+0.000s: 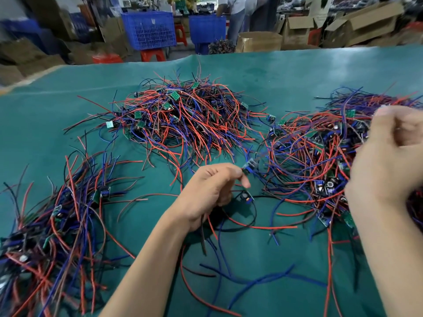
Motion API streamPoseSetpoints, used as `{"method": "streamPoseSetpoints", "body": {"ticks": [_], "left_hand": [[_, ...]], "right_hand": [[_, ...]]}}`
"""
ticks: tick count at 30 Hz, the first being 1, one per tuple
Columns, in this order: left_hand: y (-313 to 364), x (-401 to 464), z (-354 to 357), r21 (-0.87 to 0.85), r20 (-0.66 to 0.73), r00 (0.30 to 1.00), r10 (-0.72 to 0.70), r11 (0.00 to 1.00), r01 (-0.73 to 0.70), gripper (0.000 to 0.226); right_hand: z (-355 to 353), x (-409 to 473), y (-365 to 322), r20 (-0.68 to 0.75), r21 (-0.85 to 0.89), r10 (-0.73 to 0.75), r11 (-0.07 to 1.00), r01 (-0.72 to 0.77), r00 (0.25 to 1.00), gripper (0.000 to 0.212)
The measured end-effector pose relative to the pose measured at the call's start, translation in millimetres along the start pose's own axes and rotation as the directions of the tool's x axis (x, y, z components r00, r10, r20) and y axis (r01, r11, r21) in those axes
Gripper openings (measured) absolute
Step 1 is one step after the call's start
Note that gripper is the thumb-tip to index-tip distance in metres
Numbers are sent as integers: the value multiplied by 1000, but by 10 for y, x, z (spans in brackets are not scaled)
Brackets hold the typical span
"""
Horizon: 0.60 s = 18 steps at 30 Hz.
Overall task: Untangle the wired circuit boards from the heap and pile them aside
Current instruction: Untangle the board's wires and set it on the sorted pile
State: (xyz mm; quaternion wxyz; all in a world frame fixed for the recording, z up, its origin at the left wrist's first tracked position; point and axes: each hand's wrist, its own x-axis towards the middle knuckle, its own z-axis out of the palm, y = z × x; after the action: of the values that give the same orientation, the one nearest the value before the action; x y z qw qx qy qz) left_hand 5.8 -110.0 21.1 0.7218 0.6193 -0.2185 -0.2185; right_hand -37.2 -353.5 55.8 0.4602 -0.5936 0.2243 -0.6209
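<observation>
Small blue-and-green circuit board (248, 165), wired: pinched at the fingertips of the left hand (209, 193), raised above the green table mat (320, 72), between the heaps. Second small dark board (244, 197) just below that hand, black and red leads trailing under the wrist. Right hand (389, 156): fingers curled over the right tangle of red, blue and black wired boards (309, 156); what it grips cannot be told. Central heap (183, 120) beyond; sorted pile (57, 225) at left. Blue plastic crates (150, 29), cardboard boxes (258, 41) behind.
</observation>
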Motion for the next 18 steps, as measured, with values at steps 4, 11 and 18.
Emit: {"method": "streamPoseSetpoints", "body": {"ticks": [4,11,18], "left_hand": [[-11,15,-9,-81,-50,999,-10,997,6,34],[6,-37,8,-2,46,997,57,998,-57,39],[-29,-24,-27,18,76,996,51,998,-53,25]], "right_hand": [[67,-214,-80,287,-96,-7,995,36,958,21],[162,-909,-317,888,-17,118,974,-226,444,29],[166,-747,-300,770,79,9,991,-110,638,14]]}}
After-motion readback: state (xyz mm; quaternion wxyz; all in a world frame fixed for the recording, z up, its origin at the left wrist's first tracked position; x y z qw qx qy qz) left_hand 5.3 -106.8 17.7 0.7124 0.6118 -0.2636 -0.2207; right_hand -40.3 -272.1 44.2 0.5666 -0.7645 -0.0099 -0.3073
